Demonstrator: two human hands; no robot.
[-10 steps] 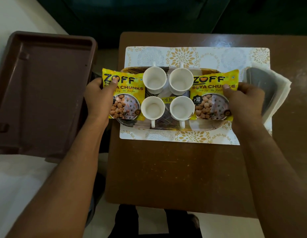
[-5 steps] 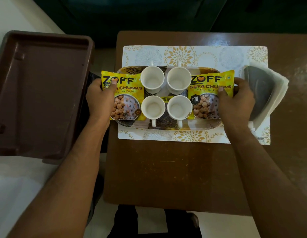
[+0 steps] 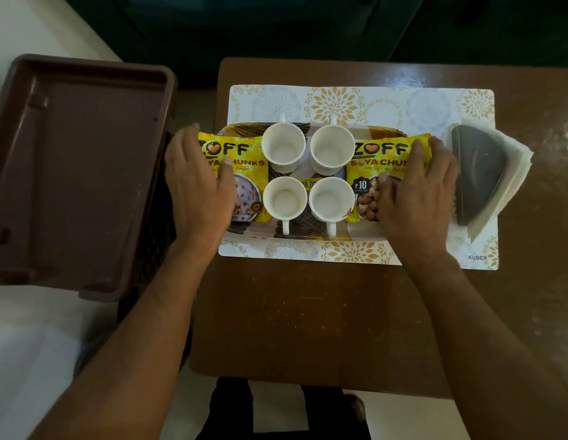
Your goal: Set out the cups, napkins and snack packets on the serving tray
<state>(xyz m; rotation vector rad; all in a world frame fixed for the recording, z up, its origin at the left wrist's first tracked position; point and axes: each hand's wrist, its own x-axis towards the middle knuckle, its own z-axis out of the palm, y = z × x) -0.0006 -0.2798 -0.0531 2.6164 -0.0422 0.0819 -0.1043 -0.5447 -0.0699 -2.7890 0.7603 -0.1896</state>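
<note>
We see four white cups (image 3: pixel 308 179) mid-frame on the serving tray (image 3: pixel 365 236). Our left hand (image 3: pixel 197 182) lies flat, open, on the left snack packet (image 3: pixel 244 173); our right hand (image 3: pixel 419 188) likewise on the right snack packet (image 3: pixel 371 163). Napkins (image 3: pixel 511 173) sit off-tray, at right.

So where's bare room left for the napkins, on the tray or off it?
The patterned serving tray is crowded: four white cups mid-tray, a yellow snack packet at each end under the left hand and right hand. Free patches: the floral placemat strip behind the cups, and bare brown table in front. The grey napkin holder sits right of the tray.
</note>
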